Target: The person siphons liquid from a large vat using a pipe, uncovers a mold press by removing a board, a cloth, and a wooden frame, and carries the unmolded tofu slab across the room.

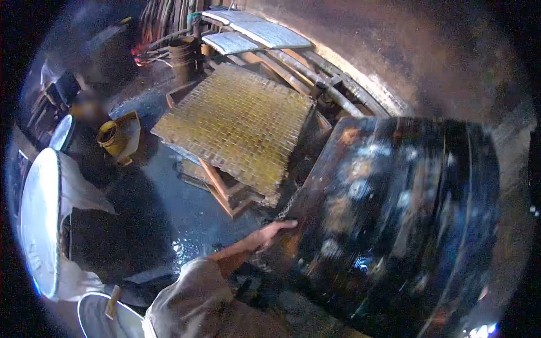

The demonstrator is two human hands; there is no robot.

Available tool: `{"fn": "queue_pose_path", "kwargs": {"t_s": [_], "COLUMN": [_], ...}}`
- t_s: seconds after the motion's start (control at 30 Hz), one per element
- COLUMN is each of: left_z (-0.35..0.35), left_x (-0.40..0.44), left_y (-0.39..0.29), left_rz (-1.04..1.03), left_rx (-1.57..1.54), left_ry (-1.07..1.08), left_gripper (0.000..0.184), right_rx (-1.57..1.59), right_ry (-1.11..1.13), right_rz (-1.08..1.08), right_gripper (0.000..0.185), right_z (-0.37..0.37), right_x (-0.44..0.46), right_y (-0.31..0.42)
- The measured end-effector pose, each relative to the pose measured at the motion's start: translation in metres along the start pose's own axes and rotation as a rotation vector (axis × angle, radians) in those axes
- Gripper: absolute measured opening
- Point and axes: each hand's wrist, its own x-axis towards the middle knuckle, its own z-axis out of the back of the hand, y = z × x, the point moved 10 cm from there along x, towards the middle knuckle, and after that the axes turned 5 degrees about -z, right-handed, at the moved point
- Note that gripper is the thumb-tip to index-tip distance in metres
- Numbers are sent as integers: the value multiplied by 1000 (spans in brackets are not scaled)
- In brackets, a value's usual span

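Observation:
A large dark, wet-looking panel (394, 225) fills the right half of the view, smeared by motion and tilted, with pale and rusty patches on its face. My left hand (267, 234) grips its left edge, thumb along the near face and the other fingers mostly hidden behind. At the panel's lower right edge shows a small skin-toned bit, perhaps part of my right hand (483, 293); its fingers cannot be made out. Beyond my left hand, a yellowish woven mat (236, 129) lies on a stack of wooden frames (225, 197).
White flat slabs (267, 35) rest on poles at the back. A dark bucket (183, 59) stands near glowing embers (138, 56). Left are a yellow container (110, 138), a large white round lid-like disc (42, 219) and a white basin (93, 315). The floor (191, 214) looks wet.

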Motion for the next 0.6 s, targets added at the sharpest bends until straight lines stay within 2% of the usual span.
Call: {"fn": "queue_pose_path", "kwargs": {"t_s": [0.03, 0.1, 0.13, 0.17, 0.23, 0.37, 0.43, 0.5, 0.57, 0.6], "left_z": [1, 33, 25, 37, 68, 94, 132, 89, 88, 87], "left_x": [-9, 13, -14, -30, -27, -37, -22, -117, -225, -284], "left_y": [-12, -37, -53, -77, -92, -118, -148, -255, -361, -407], "left_rz": [19, -184, -51, -104, -102, -164, -324, -684, -1036, -1209], "left_rx": [-52, 20, -96, 38, 9, -10, 200, 280, -23, -119], "left_ry": [8, 125, 119, 25, -6, 130, -31, 164, -168, -341], "left_gripper": [46, 51, 55, 58, 59, 53, 48, 50, 54, 56], "right_rx": [-3, -9, -3, -2, 3, 12, 36, 29, -20, -27], "right_ry": [-7, -16, -8, -4, 24, 107, 153, 247, 439, 587], "right_rz": [70, 228, 315, 407, 609, 1063, 1260, 1375, 1360, 1286], "right_gripper": [64, 64, 65, 65, 66, 67, 68, 68, 69, 69], "right_z": [-7, -24, -36, -50, -88, -195, -253, -315, -382, -409], "right_x": [-16, -49, -66, -83, -115, -186, -220, -255, -282, -289], "right_y": [43, 127, 168, 208, 285, 422, 473, 485, 448, 412]}}
